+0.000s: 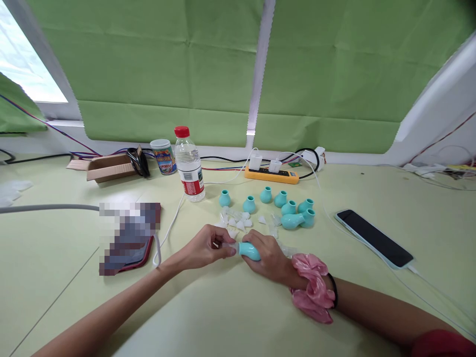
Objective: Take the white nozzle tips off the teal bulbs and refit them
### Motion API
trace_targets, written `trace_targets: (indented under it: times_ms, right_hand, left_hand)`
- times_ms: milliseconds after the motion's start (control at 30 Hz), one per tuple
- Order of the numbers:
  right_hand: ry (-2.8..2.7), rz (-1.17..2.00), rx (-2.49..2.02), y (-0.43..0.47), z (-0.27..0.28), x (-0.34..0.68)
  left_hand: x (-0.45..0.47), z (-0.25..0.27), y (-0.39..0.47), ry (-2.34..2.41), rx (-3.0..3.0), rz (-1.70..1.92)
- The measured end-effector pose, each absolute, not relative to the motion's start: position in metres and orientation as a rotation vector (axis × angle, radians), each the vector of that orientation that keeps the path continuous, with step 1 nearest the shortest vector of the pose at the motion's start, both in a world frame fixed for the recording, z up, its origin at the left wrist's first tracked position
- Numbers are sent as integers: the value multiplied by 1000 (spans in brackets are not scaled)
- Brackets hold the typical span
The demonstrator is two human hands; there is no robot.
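My right hand is wrapped round a glossy turquoise bulb-shaped piece, which lies on its side with its neck pointing left. At that neck, my left hand pinches a small translucent whitish piece between thumb and fingers. The two pieces meet end to end; how far one sits inside the other is hidden. Just beyond my hands lie several loose translucent white bits. Behind them stand several similar turquoise pieces with open necks, and one lies on its side.
A water bottle with a red cap stands beside a printed can. An orange power strip with chargers lies at the back. A phone is on the right, another phone on the left. An open cardboard box and cables line the window.
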State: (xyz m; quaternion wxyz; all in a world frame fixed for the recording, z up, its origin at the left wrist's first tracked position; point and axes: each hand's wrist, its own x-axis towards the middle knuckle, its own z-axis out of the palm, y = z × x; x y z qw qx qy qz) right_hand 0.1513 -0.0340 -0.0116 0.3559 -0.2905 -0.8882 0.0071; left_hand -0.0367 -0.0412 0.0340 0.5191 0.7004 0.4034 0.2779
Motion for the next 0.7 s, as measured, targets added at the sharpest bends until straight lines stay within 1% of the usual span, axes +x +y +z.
trace_targets:
  times_ms: [267,467,633,700]
  right_hand:
    - [-2190,422,-815,-35,-3,148]
    - [-2146,703,-815,-36,2,149]
    - [-2125,828,-790,-34,4,149]
    - [-2088,850,-814,-35,2,147]
  left_hand:
    - [-32,31,-51,1058,1961,702]
    - [-31,33,-52,1035,1979,743]
    - [-30,33,-51,1017,1955,713]
    - [-31,30,-50,1037,1935,760]
